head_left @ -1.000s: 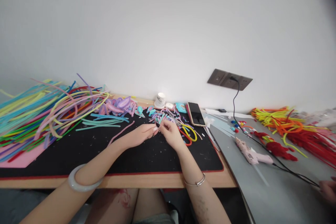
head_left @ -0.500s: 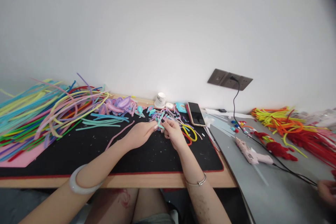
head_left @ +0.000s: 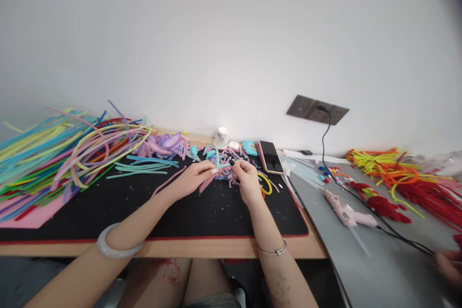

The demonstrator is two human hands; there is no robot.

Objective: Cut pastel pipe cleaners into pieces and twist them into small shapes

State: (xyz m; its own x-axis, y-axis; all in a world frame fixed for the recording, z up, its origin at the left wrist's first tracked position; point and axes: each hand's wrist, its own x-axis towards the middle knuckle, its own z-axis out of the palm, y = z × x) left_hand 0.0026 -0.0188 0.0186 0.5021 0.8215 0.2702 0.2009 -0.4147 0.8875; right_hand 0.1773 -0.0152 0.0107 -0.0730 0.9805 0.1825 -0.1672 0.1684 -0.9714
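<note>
Between my hands, a short mint-green pipe cleaner (head_left: 218,159) is bent to an angle, one leg standing up and the other running to the right. My left hand (head_left: 198,176) pinches it near the bend with thumb and forefinger. The fingers of my right hand (head_left: 246,178) are closed on its right end. Behind and below lies a pile of pink, purple and blue pipe cleaner pieces (head_left: 231,154), partly hidden by my hands. A single mauve pipe cleaner (head_left: 169,179) lies on the black mat (head_left: 144,216) beside my left forearm.
Loose coloured pipe cleaners (head_left: 75,149) heap up at the left, with mint strips (head_left: 142,167) nearby. A paper cup (head_left: 221,138) and a phone (head_left: 271,157) stand behind. On the grey table at right lie a corded glue gun (head_left: 348,209) and another person's hand (head_left: 448,265).
My hands have drawn slightly apart, the right one moving to the right. The mint pipe cleaner, crossed between my fingers before, now shows as an open angle.
</note>
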